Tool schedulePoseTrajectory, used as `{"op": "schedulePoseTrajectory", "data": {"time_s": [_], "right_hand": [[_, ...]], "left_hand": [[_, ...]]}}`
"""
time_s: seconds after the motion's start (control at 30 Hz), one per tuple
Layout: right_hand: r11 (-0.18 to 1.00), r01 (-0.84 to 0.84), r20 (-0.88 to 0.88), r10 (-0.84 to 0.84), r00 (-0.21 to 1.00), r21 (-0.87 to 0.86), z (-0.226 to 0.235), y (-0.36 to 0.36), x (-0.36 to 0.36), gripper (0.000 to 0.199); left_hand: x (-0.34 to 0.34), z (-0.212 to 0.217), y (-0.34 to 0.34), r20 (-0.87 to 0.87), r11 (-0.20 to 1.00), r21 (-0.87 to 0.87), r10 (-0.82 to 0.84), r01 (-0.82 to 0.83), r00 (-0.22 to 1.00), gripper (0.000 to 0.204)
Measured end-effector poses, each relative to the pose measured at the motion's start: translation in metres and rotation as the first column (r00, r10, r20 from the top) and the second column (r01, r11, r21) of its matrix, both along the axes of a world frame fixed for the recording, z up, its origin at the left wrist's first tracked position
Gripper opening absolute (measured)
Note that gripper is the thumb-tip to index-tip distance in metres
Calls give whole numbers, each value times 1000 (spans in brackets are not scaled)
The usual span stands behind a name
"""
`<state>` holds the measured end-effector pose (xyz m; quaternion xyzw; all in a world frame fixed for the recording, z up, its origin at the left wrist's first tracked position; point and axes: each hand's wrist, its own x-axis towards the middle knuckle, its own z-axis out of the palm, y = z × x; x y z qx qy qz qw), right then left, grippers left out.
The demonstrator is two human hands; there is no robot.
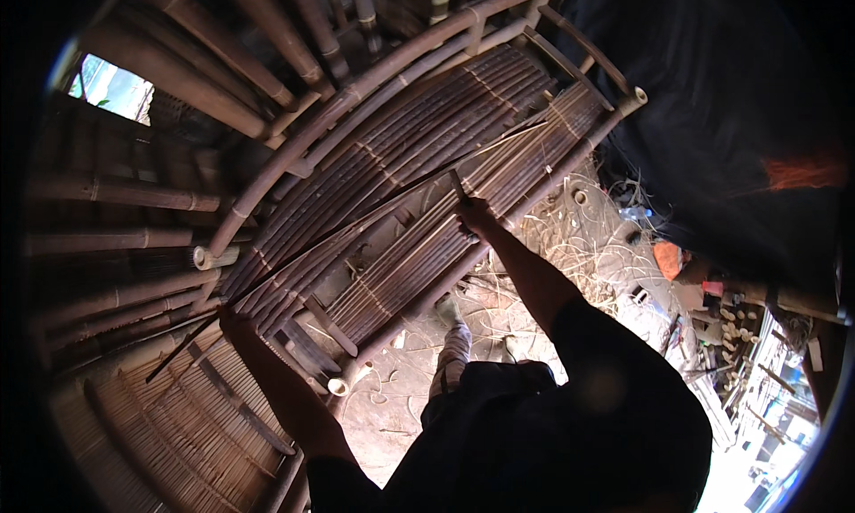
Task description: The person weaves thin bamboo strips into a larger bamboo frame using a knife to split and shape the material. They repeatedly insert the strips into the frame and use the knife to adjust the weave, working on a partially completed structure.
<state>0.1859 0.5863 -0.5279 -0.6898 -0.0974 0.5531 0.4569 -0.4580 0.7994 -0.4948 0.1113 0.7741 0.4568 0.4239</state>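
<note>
A long thin bamboo strip (338, 237) runs slantwise across the bamboo bench (356, 94), from the lower left up to the far right. Its near-left part passes through my left hand (235, 322), whose fingers are closed around it. My right hand (476, 217) is closed on a short flat-bladed tool that looks like a knife (458, 185). The blade points up and away, its tip close to the strip; whether they touch I cannot tell. Beneath lies the bench's slatted seat (508, 170), with a gap between its slats.
Bamboo poles (294, 50) lean behind the bench. A slatted bamboo panel (169, 424) stands at the lower left. Shavings (570, 228) litter the ground right of the bench. A dark sheet (704, 94) hangs at the right, with cut bamboo pieces (735, 330) below.
</note>
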Motion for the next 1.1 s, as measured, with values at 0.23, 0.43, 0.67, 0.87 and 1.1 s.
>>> {"op": "schedulePoseTrajectory", "data": {"time_s": [0.23,0.43,0.67,0.87,1.1], "right_hand": [[994,82,75,-88,993,78,19,45,34,11],[998,19,119,-26,993,62,22,82,77,15],[1000,-22,314,24,949,-10,28,118,78,15],[956,-278,149,289,946,-90,-38,27,14,25],[874,-358,36,391,920,-329,-11,-194,-76,18]], "left_hand": [[55,17,46,203,978,207,-40,-3,978,33],[93,8,62,281,984,175,-31,-20,959,33],[89,-28,87,202,989,149,-9,-21,979,37],[104,-41,79,242,990,136,-8,-26,970,34],[121,-39,48,286,993,108,-73,43,955,31]]}}
